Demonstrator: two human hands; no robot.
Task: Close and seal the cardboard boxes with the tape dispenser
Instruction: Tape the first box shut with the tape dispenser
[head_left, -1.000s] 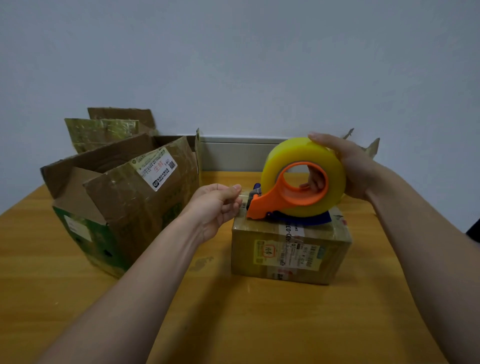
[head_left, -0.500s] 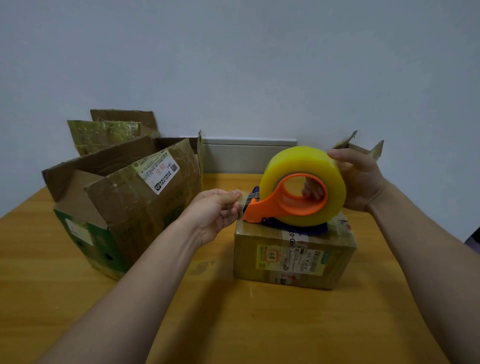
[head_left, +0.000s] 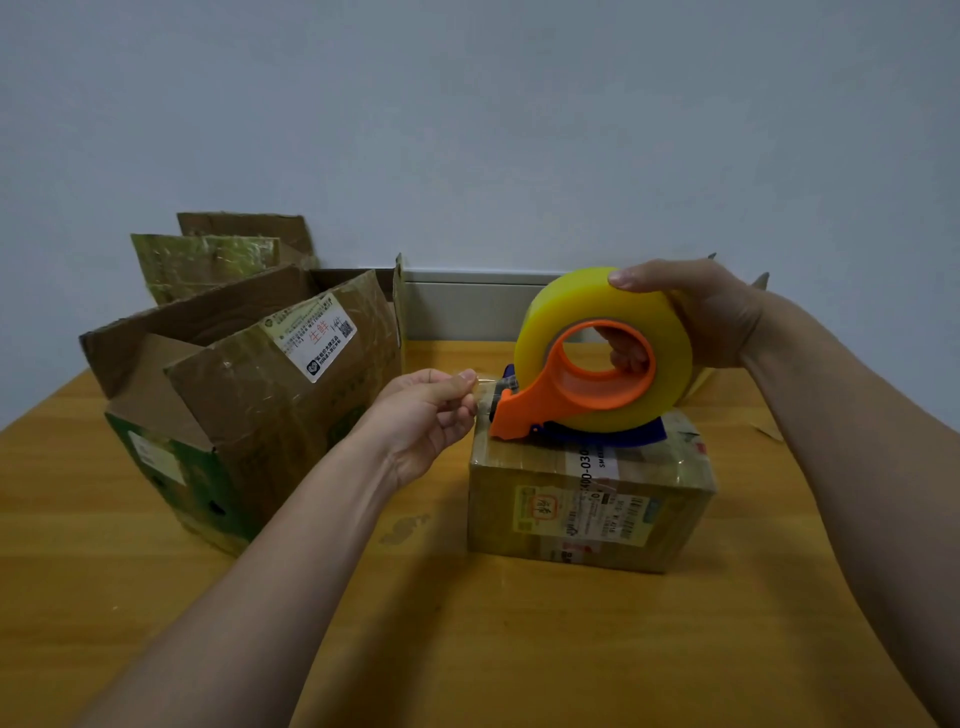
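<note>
Yellow tape (head_left: 563, 312): left hand (head_left: 426, 415) pinches, right hand (head_left: 711, 312) grips.

The wooden table (head_left: 519, 649) carries a big open cardboard box (head_left: 249, 431) on the left and a small closed box (head_left: 587, 514) near its middle.

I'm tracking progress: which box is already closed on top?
The small box under the tape dispenser: its top lies flat, while the big box on the left has raised flaps.

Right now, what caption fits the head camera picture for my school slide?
Right hand holds the tape dispenser on the small closed box while the left hand pinches the tape end.
</note>
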